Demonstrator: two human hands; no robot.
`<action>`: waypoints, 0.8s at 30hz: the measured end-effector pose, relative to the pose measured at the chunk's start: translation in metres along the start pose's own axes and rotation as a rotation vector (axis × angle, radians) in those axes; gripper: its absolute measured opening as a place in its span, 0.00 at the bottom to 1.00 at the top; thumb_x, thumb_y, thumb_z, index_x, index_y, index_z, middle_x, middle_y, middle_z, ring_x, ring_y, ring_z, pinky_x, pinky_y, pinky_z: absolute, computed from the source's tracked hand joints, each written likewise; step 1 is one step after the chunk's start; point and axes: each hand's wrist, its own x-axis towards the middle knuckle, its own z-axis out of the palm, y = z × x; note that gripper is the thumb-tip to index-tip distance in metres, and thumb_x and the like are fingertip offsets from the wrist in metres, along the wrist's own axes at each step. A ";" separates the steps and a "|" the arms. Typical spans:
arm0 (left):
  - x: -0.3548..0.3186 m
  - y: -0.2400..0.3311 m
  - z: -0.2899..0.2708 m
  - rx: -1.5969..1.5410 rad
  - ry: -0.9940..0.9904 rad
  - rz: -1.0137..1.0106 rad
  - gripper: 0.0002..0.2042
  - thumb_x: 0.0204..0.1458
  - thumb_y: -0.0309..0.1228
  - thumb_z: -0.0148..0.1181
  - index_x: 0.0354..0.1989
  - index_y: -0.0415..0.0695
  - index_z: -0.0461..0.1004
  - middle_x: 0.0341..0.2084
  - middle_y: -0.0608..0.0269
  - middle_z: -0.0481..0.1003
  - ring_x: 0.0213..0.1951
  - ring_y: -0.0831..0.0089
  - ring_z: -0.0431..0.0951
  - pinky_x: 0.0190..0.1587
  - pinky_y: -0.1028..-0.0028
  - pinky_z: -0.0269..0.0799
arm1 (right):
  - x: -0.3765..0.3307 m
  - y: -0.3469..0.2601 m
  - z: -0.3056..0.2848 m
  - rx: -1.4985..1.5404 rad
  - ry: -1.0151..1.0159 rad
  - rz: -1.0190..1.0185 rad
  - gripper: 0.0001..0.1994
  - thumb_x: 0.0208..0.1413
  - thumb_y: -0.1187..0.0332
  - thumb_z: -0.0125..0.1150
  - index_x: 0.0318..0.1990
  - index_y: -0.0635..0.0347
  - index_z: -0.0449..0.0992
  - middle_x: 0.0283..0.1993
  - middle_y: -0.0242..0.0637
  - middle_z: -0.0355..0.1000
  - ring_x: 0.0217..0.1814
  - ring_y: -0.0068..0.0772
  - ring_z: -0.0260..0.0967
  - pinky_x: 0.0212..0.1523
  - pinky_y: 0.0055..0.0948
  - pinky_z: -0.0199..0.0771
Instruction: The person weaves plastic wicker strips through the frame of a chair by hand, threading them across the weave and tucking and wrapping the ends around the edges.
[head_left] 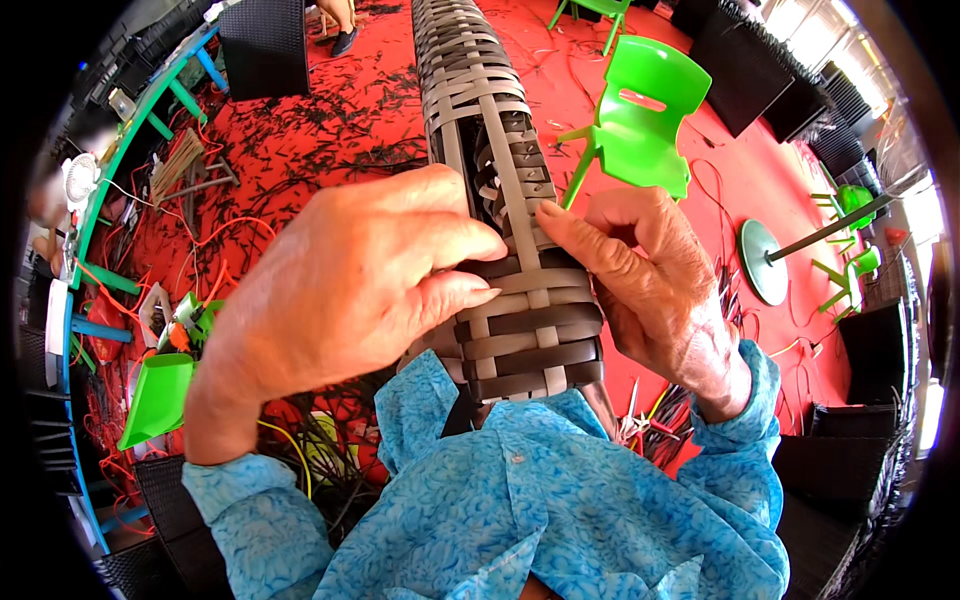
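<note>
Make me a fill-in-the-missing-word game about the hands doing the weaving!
1. Both hands press on a long woven piece made of grey and dark ____.
2. The plastic chair behind the right hand is bright ____.
3. The floor under the scraps is ____.
4. The left hand comes out of a ____ patterned sleeve.

Missing words: strips; green; red; blue

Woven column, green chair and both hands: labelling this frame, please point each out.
Woven column (520, 340): head view, banded lower section.
Green chair (640, 130): head view, seat.
Left hand (340, 290): head view, back.
Right hand (640, 280): head view, back.
</note>
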 end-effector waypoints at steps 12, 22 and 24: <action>0.035 0.007 -0.026 -0.272 -0.428 -0.484 0.09 0.41 0.27 0.64 0.31 0.36 0.76 0.17 0.65 0.70 0.21 0.81 0.68 0.25 0.76 0.66 | 0.002 0.010 -0.006 0.117 0.054 -0.103 0.16 0.45 0.81 0.58 0.44 0.60 0.76 0.39 0.42 0.70 0.38 0.40 0.70 0.37 0.34 0.72; 0.039 0.014 -0.022 -0.223 -0.430 -0.590 0.08 0.40 0.30 0.61 0.21 0.37 0.71 0.11 0.70 0.64 0.18 0.85 0.62 0.21 0.76 0.59 | 0.002 0.013 -0.006 0.392 -0.031 -0.017 0.16 0.47 0.81 0.61 0.46 0.63 0.76 0.40 0.41 0.70 0.38 0.39 0.70 0.36 0.31 0.72; 0.034 0.020 -0.015 -0.006 -0.276 -0.345 0.07 0.37 0.25 0.61 0.20 0.39 0.68 0.14 0.68 0.62 0.16 0.79 0.63 0.19 0.74 0.59 | 0.003 0.015 -0.006 0.372 -0.006 -0.041 0.15 0.49 0.80 0.61 0.46 0.64 0.76 0.40 0.42 0.70 0.38 0.39 0.70 0.36 0.31 0.72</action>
